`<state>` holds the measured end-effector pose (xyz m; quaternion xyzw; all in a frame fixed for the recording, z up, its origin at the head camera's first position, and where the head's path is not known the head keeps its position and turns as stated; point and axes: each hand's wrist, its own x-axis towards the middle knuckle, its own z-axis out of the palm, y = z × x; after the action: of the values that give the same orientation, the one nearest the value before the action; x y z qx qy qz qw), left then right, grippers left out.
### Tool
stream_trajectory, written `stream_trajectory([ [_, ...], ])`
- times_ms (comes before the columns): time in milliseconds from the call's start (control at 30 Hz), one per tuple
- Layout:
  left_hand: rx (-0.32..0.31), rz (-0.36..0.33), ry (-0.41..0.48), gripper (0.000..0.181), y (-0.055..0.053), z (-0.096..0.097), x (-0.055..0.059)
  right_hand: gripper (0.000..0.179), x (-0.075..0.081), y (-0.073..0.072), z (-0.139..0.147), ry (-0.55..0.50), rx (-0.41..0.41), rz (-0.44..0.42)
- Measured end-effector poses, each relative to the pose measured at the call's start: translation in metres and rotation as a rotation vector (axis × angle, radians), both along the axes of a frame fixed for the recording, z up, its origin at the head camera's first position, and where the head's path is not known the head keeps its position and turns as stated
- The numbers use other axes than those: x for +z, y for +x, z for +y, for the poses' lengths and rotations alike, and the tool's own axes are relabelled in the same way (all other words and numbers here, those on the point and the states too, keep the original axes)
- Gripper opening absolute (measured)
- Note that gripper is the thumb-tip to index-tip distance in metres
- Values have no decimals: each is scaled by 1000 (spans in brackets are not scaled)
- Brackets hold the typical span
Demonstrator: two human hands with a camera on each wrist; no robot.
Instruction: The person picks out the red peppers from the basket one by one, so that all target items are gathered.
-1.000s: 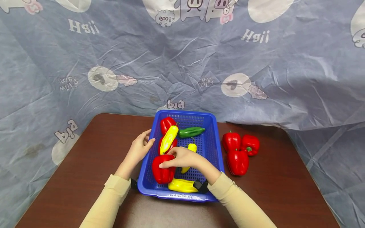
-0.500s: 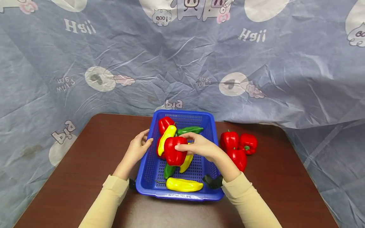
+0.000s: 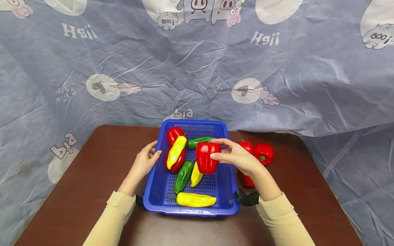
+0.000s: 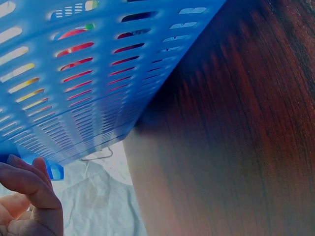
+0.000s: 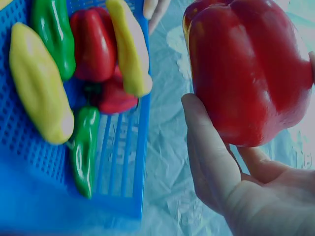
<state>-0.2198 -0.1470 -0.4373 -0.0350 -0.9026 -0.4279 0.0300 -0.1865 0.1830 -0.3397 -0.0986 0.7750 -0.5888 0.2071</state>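
Head view, near edge: long cream cloth sleeves (image 3: 104,222) reach in over the brown wood-grain table (image 3: 98,171), either side of the blue rectangular slotted plastic basket (image 3: 184,212)
Basket's near end: a glossy yellow long pepper (image 3: 196,200) lies crosswise inside
Left hand: the bare left hand (image 3: 144,160) is at the basket's left rim, fingers loosely bent, thumb apart from them; I cannot tell whether they pinch the rim
Right hand: the bare right hand (image 3: 238,159) pinches the red pepper, thumb on the near side and fingers opposite
Red pepper: the glossy, lobed, plastic-looking red bell pepper (image 3: 208,158) is in the air above the basket's right half, apart from the blue plastic in the right wrist view
Step in hand: it looks like a carry, with the release not yet made
Next move: it probably calls for a steady pinch and clearance over the rim and neighbours, then easing the fingers apart once the pepper is supported
Basket's middle: a shiny green tapered pepper (image 3: 183,177) lies beside a short yellow tapered pepper (image 3: 196,176), partly covered in view; farther left, a slim yellow pepper (image 3: 176,152) rests on a rounded red pepper (image 3: 182,160)
Basket's far end: another green pepper (image 3: 198,142) and another red pepper (image 3: 174,135)
Table, right: glossy red bell peppers (image 3: 264,153) sit outside the basket, partly hidden by the right hand and wrist
Behind: a creased grey-blue cloth (image 3: 184,68) printed with cartoons
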Motion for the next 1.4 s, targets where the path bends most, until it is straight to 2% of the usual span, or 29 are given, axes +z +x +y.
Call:
stream_trajectory([
  [133, 0, 6, 2, 52, 1, 0, 0, 65, 0, 5, 20, -29, -20, 14],
  [367, -4, 11, 3, 52, 1, 0, 0, 63, 1, 16, 53, -38, -128, 62],
  [600, -7, 18, 0, 53, 0, 0, 0, 61, -5, 25, 88, -61, -206, 91],
  [700, -6, 18, 1, 53, 0, -1, 0, 59, -11, 27, 101, -81, -235, 94],
  [1000, -6, 8, 4, 53, 1, -1, -1, 46, -35, 34, 135, -225, -304, 106],
  [1267, -9, 14, 2, 52, 0, -1, -1, 40, -55, 41, 163, -214, -367, 88],
  [1400, -7, 6, -4, 53, 0, -1, -1, 43, -62, 43, 174, -173, -400, 69],
])
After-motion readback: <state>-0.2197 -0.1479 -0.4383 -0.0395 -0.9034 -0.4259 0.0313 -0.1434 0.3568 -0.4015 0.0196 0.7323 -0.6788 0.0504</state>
